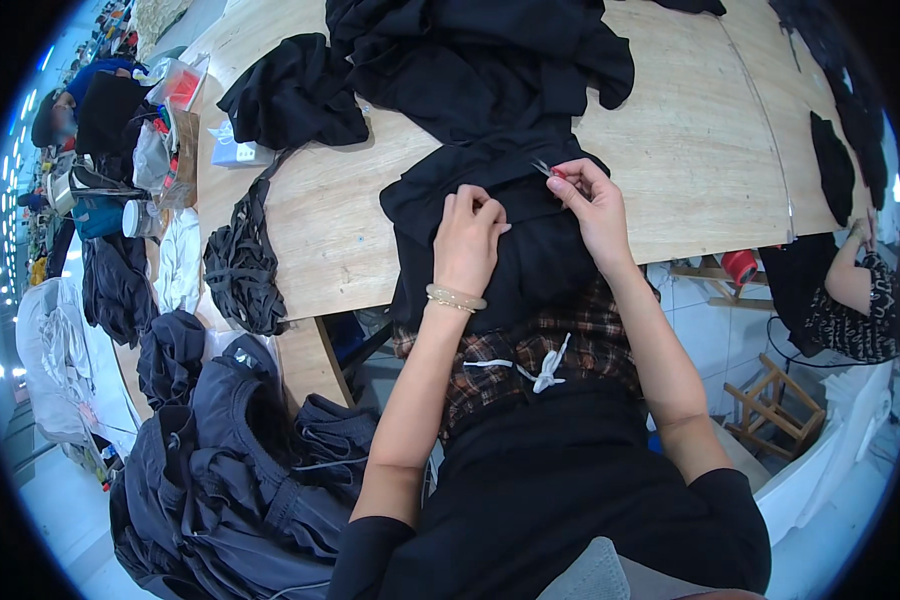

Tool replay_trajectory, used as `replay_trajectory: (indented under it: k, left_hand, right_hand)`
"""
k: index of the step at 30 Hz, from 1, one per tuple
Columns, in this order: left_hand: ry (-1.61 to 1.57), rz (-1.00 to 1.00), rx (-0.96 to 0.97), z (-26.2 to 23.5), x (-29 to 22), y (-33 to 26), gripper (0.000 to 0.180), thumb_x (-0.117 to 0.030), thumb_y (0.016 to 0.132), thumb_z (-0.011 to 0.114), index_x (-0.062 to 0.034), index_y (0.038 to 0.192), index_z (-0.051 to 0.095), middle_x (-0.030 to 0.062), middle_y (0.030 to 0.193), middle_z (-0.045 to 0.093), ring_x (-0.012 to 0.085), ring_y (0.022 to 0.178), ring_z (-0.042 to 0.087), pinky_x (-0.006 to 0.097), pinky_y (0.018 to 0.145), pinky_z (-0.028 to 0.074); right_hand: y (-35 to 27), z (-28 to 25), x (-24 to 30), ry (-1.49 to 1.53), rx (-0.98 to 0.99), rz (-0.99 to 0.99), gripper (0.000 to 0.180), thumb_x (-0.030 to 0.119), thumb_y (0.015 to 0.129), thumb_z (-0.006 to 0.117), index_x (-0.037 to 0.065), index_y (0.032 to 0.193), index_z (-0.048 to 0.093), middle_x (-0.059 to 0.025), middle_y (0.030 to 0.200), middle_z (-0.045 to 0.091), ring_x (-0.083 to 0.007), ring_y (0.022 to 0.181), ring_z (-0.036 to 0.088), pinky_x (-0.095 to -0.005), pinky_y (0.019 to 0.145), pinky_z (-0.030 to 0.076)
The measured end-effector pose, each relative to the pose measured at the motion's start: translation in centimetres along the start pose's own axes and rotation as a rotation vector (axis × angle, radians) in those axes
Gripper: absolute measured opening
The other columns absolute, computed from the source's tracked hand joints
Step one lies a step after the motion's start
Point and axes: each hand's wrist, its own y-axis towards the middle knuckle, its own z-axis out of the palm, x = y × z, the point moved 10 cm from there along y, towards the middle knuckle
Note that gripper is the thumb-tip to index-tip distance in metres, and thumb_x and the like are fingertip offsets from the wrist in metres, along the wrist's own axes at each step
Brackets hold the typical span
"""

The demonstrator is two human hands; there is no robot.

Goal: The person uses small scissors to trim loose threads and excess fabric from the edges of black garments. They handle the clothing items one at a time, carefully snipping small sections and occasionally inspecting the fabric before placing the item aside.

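A black garment (500,190) lies on the wooden table (340,230) and hangs over its near edge onto my lap. My left hand (467,235) pinches a fold of this fabric, fingers closed on it; a bead bracelet sits on that wrist. My right hand (590,200) holds small thread snips (545,170) with a red grip, their metal tips pointing left onto the cloth just beyond the left hand. More black cloth (470,50) is heaped further back on the table.
Another black piece (290,95) and a bundle of black straps (242,265) lie at the table's left. Dark blue garments (230,470) are piled low on the left. A second person (855,290) sits at the right edge, near a wooden stool (765,400).
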Motion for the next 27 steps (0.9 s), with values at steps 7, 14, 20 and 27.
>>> replay_trajectory:
  k: [7, 14, 20, 27]
  left_hand:
    - [-0.874, -0.465, 0.769, 2.7, -2.0, -6.3, 0.009, -0.01, 0.096, 0.064, -0.0013, 0.095, 0.066, 0.0019, 0.072, 0.065, 0.0042, 0.057, 0.054, 0.02, 0.053, 0.042]
    - [-1.438, -1.137, 0.285, 5.9, 1.9, -9.3, 0.032, -0.027, 0.101, 0.06, -0.0025, 0.121, 0.062, 0.0049, 0.083, 0.067, 0.002, 0.052, 0.046, 0.017, 0.049, 0.039]
    - [-2.111, -1.302, -0.181, 9.4, 1.8, -10.1, 0.021, -0.029, 0.102, 0.058, -0.0103, 0.107, 0.064, -0.0017, 0.072, 0.054, 0.0021, 0.046, 0.036, 0.017, 0.039, 0.028]
    - [-1.909, -1.119, -0.209, 7.4, 2.7, -8.8, 0.014, -0.024, 0.101, 0.059, -0.0111, 0.094, 0.061, -0.0033, 0.07, 0.05, 0.0034, 0.049, 0.036, 0.019, 0.042, 0.029]
  right_hand:
    - [0.1, -0.5, -0.5, 0.028, -0.009, 0.01, 0.016, 0.015, 0.092, 0.071, 0.001, 0.097, 0.066, 0.0029, 0.081, 0.063, -0.0031, 0.074, 0.054, -0.0194, 0.066, 0.042]
    - [0.1, -0.4, -0.1, 0.079, 0.002, 0.009, 0.015, 0.016, 0.094, 0.069, 0.002, 0.098, 0.065, 0.0027, 0.08, 0.062, -0.0035, 0.074, 0.054, -0.0195, 0.065, 0.043]
    - [-0.8, -0.3, 2.5, -0.264, 0.004, -0.143, 0.023, 0.022, 0.09, 0.072, 0.004, 0.102, 0.063, -0.0004, 0.084, 0.064, -0.0123, 0.076, 0.06, -0.0273, 0.076, 0.04]
    - [-4.6, 6.2, 9.1, -0.669, 0.254, -0.533, 0.038, 0.024, 0.074, 0.082, 0.009, 0.105, 0.066, -0.0007, 0.085, 0.061, -0.0163, 0.075, 0.06, -0.0288, 0.076, 0.037]
